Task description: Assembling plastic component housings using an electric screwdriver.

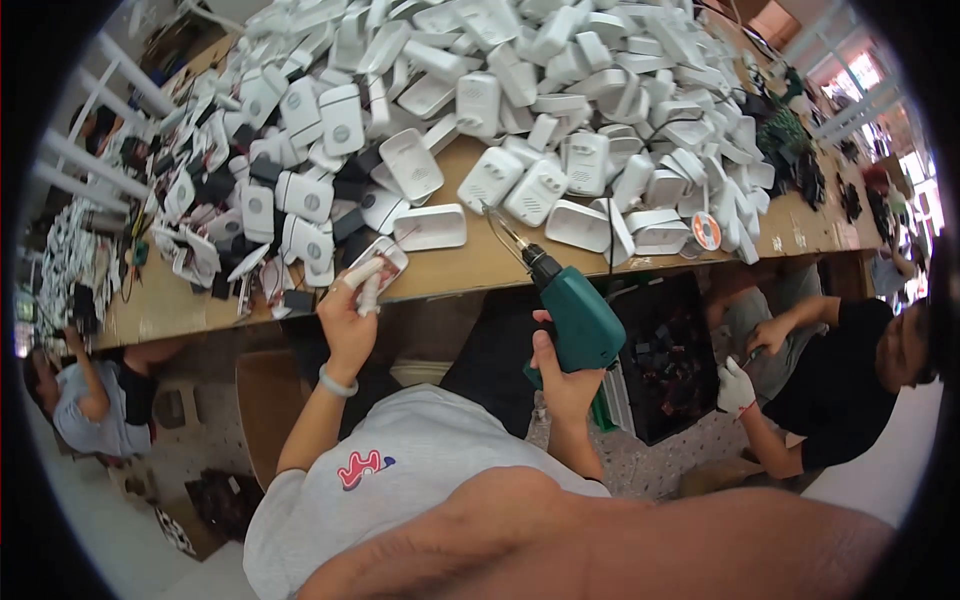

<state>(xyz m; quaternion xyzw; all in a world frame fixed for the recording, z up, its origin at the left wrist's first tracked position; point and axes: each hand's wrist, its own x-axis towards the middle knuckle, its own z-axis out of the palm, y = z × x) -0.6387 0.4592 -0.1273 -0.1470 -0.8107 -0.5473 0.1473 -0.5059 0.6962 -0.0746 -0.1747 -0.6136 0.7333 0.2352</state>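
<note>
My left hand [350, 312], with white coverings on some fingers and a pale band at the wrist, pinches an open white plastic casing [394, 254] at the table's front edge. Small reddish parts show inside that casing. In my right hand [563, 385] is a green soldering gun [580, 318] with a black collar and a thin metal tip. The tip points up and to the left over the table, apart from the held casing. Another open casing half [430, 228] lies just beyond my left hand. Two closed white casings [490, 178] with slotted faces rest near the gun's tip.
White casings are heaped across the wooden table [440, 284]. An orange-and-white solder spool [706, 231] sits at the right front. Below the edge stands a black crate [664, 350] of small parts; a cardboard box [268, 400] is at left. A co-worker's gloved hand [737, 388] is at right.
</note>
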